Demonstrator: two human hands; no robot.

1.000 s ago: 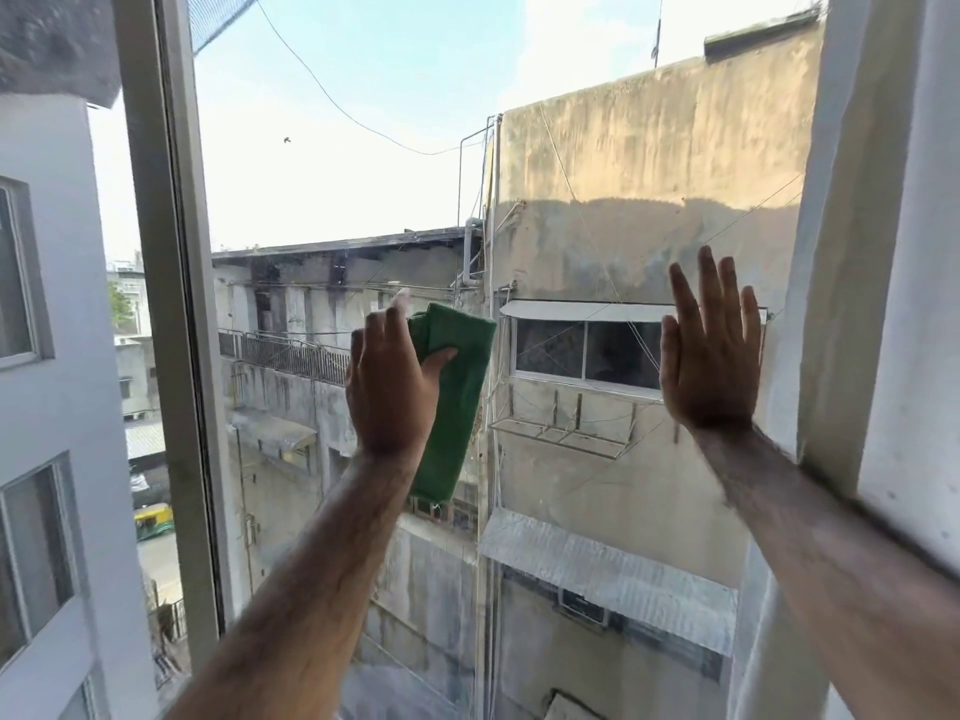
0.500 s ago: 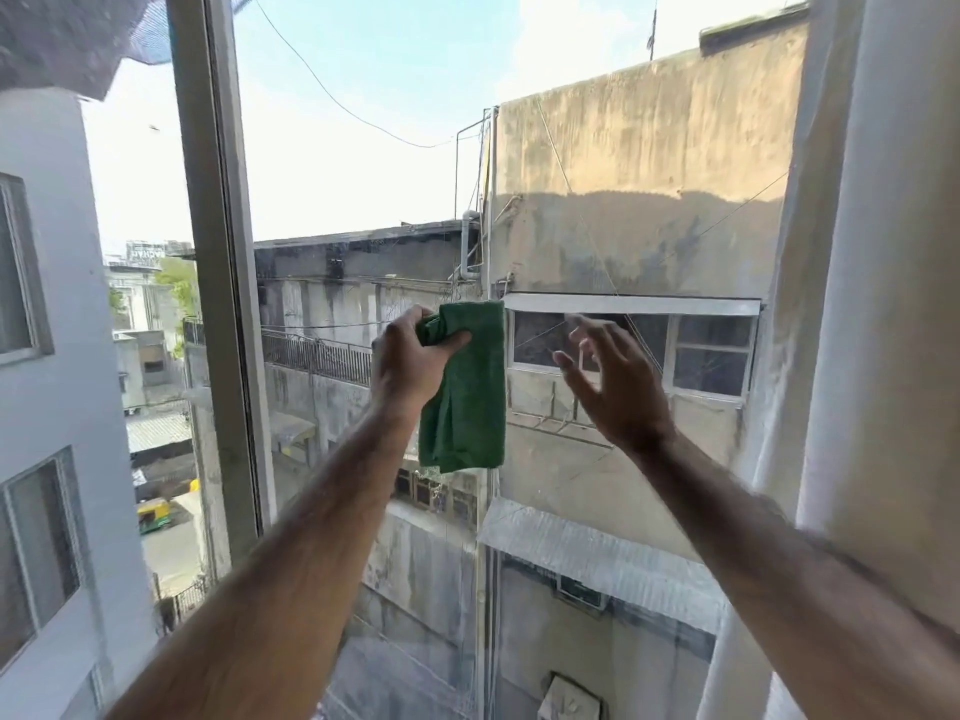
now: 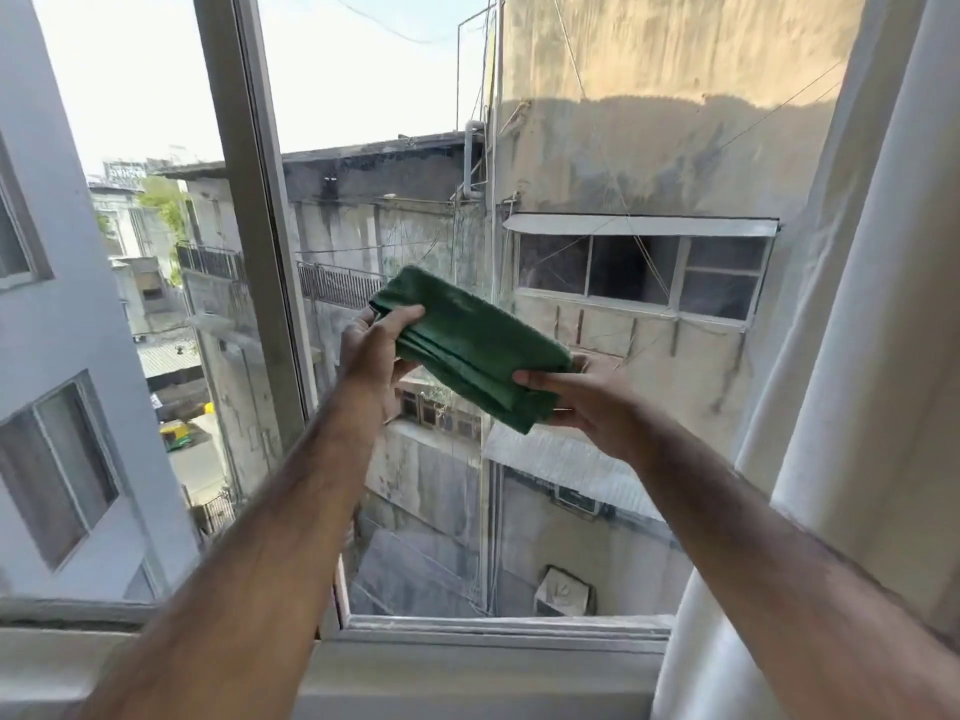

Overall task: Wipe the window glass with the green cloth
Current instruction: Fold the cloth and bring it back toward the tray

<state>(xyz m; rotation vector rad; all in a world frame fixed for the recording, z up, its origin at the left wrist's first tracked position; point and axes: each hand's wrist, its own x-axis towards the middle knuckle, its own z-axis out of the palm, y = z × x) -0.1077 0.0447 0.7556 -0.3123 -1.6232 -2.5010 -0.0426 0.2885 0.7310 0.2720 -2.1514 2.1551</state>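
Note:
A folded green cloth (image 3: 467,350) is held in the air in front of the window glass (image 3: 597,163), slanting down to the right. My left hand (image 3: 371,356) grips its upper left end, thumb on top. My right hand (image 3: 587,402) holds its lower right end from underneath, thumb pressed on the fold. Both hands are off the glass. The pane fills the middle of the view, with buildings seen through it.
A grey vertical window frame (image 3: 249,200) stands left of the hands, with another pane beyond it. The lower frame rail (image 3: 498,628) and sill run across the bottom. A white curtain (image 3: 852,407) hangs along the right edge.
The cloth came off the glass and lowered. My right hand left the pane, moved left and took hold of the cloth's lower end. The view tilted down, showing the sill.

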